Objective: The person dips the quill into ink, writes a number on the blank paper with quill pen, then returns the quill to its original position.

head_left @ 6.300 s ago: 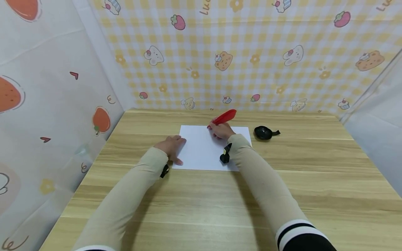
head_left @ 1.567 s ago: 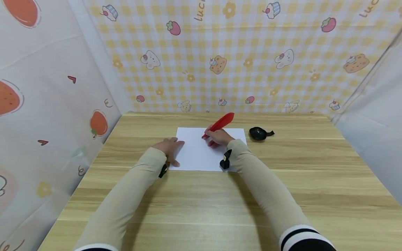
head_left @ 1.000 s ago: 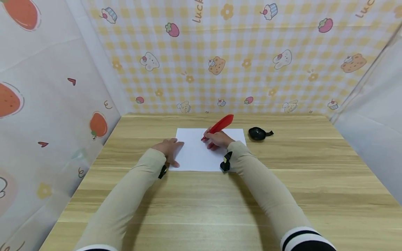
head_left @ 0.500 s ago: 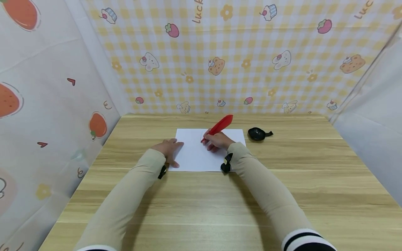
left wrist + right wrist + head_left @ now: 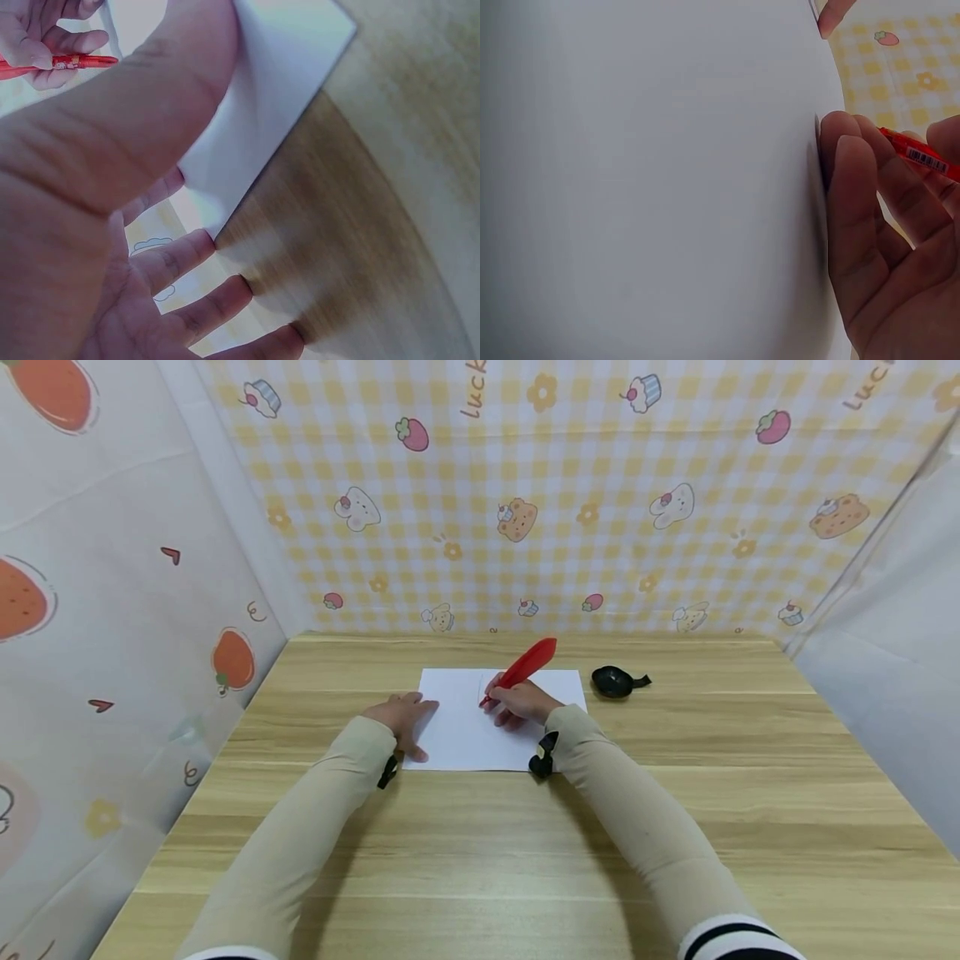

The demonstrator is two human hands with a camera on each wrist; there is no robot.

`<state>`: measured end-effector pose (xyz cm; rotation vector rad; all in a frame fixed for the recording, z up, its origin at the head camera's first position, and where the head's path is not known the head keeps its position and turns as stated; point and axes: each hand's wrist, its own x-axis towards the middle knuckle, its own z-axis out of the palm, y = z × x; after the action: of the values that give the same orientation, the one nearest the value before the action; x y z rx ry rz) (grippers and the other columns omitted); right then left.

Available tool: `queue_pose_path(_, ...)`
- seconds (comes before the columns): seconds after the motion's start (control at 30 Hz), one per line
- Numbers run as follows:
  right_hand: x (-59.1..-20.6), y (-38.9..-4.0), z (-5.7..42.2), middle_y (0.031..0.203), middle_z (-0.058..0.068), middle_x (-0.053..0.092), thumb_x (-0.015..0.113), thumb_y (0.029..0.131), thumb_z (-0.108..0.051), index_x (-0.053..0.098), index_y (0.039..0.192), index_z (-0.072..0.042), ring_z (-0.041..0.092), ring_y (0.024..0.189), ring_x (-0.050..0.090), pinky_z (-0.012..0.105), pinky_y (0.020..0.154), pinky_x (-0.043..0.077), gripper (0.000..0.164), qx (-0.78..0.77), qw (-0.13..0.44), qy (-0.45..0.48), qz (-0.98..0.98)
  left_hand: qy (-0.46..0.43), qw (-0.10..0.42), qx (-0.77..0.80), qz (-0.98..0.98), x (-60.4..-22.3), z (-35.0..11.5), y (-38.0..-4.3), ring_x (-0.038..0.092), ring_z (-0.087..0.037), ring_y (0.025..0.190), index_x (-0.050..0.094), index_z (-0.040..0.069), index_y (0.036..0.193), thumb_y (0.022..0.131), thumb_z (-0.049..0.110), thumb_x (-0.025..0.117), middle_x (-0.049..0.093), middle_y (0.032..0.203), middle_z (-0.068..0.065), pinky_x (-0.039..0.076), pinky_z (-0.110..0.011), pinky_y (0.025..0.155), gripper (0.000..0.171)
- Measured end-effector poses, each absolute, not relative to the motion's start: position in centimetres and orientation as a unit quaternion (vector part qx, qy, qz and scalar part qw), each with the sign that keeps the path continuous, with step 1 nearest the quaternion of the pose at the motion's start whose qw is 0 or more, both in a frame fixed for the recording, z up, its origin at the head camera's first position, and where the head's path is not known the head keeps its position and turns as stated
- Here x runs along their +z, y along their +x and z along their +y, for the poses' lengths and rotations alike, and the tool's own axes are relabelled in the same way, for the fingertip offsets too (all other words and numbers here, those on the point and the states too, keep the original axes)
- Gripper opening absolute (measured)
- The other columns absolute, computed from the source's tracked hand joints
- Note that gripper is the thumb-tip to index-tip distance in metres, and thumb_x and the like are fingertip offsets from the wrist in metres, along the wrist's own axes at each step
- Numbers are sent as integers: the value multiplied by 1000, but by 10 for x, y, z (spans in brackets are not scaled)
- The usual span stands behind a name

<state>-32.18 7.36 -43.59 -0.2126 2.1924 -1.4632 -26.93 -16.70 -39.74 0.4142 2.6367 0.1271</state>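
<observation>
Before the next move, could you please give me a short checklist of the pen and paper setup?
1. Pen secure: ok, within the right hand's grip.
2. Paper steadied: ok, the left hand rests at its left edge.
3. Tip pressing on the paper: cannot tell, contact is too small to see.
4. Line straight: cannot tell, too faint.
5. Black thing off the paper: ok, on the table to its right.

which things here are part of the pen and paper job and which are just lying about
In use:
- red pen, held in the right grip, tip at the paper
- white paper, with the left grip resting at its left edge

Seemingly just lying about:
- small black pan-shaped item, right of the paper on the table, apart from both
</observation>
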Motion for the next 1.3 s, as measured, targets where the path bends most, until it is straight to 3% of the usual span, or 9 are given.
queue_pose_path(1.3, -438, -311, 87, 96, 9, 70, 48, 100, -21, 58, 111, -8, 19, 66, 66, 31, 55, 55, 19, -536, 292, -99, 785, 139, 248, 45, 958, -398, -164, -268, 13, -46, 142, 24, 12, 155, 77, 40, 81, 13, 159, -22, 26, -56, 109, 100)
